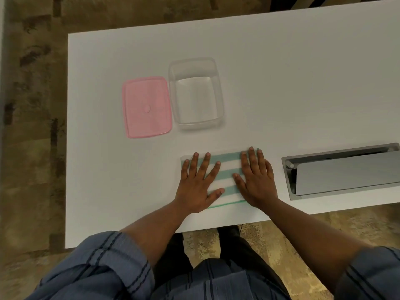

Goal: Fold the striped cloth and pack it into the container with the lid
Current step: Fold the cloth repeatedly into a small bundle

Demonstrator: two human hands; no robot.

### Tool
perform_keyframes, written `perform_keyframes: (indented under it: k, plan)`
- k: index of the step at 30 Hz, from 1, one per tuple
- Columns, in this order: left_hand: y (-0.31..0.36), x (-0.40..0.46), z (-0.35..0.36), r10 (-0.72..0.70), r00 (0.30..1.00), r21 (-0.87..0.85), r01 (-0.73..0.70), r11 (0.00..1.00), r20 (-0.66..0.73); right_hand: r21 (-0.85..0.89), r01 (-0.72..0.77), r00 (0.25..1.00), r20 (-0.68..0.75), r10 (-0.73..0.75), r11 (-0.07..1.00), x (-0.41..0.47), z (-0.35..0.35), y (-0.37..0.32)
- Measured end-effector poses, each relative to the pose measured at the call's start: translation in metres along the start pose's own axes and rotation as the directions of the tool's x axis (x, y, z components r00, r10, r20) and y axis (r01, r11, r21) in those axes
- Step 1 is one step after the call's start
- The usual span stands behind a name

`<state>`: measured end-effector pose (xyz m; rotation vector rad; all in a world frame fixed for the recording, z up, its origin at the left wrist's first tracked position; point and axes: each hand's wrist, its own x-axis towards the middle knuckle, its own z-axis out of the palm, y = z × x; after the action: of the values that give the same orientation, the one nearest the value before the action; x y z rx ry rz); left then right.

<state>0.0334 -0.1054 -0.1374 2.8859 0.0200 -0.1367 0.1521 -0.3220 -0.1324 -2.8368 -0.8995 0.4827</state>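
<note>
Striped cloth [225, 169] lies on the worktop [281, 83] nearer the person than the container [195, 93], pressed by the flat, ungripping left hand [198, 182] and right hand [255, 178], likely to set creases; lid [147, 107] lies just beside the container.

Striped cloth [226, 169] folded flat; container [195, 94] open (lid [147, 107] beside).

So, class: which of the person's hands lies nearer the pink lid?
Left. The left hand lies below-right of the pink lid; the right hand presses farther right.
</note>
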Motion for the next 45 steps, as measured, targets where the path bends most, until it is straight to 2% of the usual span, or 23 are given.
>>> perform_keyframes:
  k: [11,16,19,21,23,24,25,27,28,30,35,38,40,42,45]
  plan:
    - [-0.054,-0.026,-0.013,-0.060,0.998,0.076,0.061,0.995,-0.006,0.017,0.056,0.998,-0.013,-0.056,0.998,0.014,0.008,-0.054]
    - [-0.070,-0.037,-0.023,-0.081,0.997,0.059,0.081,0.995,0.003,0.023,0.084,0.996,0.020,-0.085,0.996,0.018,0.008,-0.076]
    - [-0.073,-0.041,-0.029,-0.152,0.988,0.015,0.152,0.988,0.019,0.029,0.033,0.999,0.040,-0.034,0.999,0.018,0.001,-0.089]
    - [-0.071,-0.042,-0.036,-0.264,0.964,-0.053,0.265,0.963,0.018,0.039,-0.002,1.000,-0.005,0.002,0.999,0.018,-0.010,-0.102]
    - [-0.068,-0.042,-0.043,-0.434,0.901,-0.170,0.429,0.887,0.008,0.095,0.014,0.995,-0.102,-0.004,0.995,0.018,-0.023,-0.119]
    - [-0.066,-0.041,-0.046,-0.533,0.846,-0.254,0.518,0.817,0.012,0.171,0.026,0.991,-0.130,-0.003,0.985,0.018,-0.028,-0.127]
    - [-0.065,-0.040,-0.050,-0.629,0.777,-0.341,0.599,0.724,0.027,0.312,0.013,0.995,-0.093,0.017,0.950,0.018,-0.033,-0.137]
    - [-0.062,-0.040,-0.057,-0.770,0.630,-0.448,0.719,0.531,0.097,0.591,-0.150,0.987,0.139,0.083,0.792,0.019,-0.043,-0.155]
    - [-0.061,-0.040,-0.060,-0.810,0.570,-0.457,0.762,0.459,0.139,0.656,-0.243,0.963,0.250,0.098,0.714,0.020,-0.046,-0.162]
    - [-0.061,-0.042,-0.064,-0.842,0.499,-0.451,0.812,0.370,0.207,0.690,-0.344,0.924,0.371,0.097,0.636,0.022,-0.048,-0.172]
    - [-0.058,-0.046,-0.075,-0.813,0.469,-0.556,0.800,0.225,0.346,0.656,-0.539,0.788,0.614,0.041,0.528,0.025,-0.046,-0.183]
    - [-0.057,-0.044,-0.078,-0.799,0.441,-0.629,0.771,0.104,0.409,0.654,-0.576,0.760,0.649,0.027,0.491,0.028,-0.046,-0.180]
    - [-0.059,-0.041,-0.083,-0.791,0.424,-0.673,0.739,0.021,0.441,0.677,-0.602,0.747,0.665,0.000,0.425,0.030,-0.048,-0.176]
    - [-0.058,-0.040,-0.089,-0.797,0.439,-0.706,0.708,0.022,0.416,0.719,-0.606,0.766,0.643,0.007,0.340,0.029,-0.049,-0.172]
    - [-0.053,-0.039,-0.103,-0.817,0.476,-0.727,0.679,0.105,0.327,0.787,-0.562,0.825,0.555,0.105,0.257,0.028,-0.048,-0.168]
